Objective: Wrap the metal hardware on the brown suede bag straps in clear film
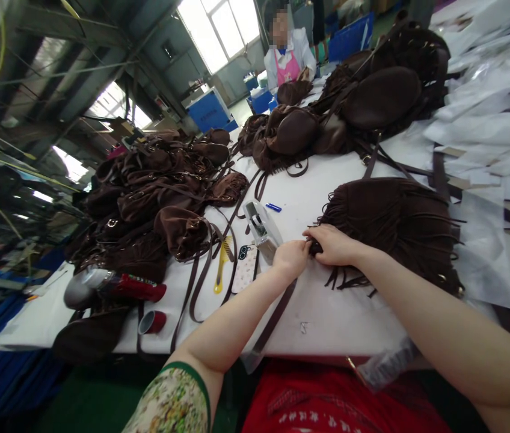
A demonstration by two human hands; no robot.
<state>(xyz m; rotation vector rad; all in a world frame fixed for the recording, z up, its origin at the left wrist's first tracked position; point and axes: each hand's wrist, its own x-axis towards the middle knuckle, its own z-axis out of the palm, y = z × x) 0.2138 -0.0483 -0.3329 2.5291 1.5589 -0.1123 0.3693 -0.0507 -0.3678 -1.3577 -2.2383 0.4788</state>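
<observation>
A dark brown fringed bag (385, 210) lies on the white table to the right, its fringe strands spread toward me. My right hand (332, 243) is closed on the strands at the bag's left edge. Close beside it, my left hand (293, 255) pinches at the same fringe ends; exactly what sits between its fingertips is hidden. A dark strap (277, 316) runs from under my left hand to the table's front edge. Just beyond that hand stands a grey tape dispenser (259, 225). A phone in a patterned case (245, 267) and a yellow comb (222, 267) lie left of it.
Brown bags (147, 186) are heaped on the left, with another pile (381, 96) at the back right. A blue pen (273, 207), a red cup (152, 323) and white sheets (498, 138) lie about. Across the table is a person in a pink apron (287, 67).
</observation>
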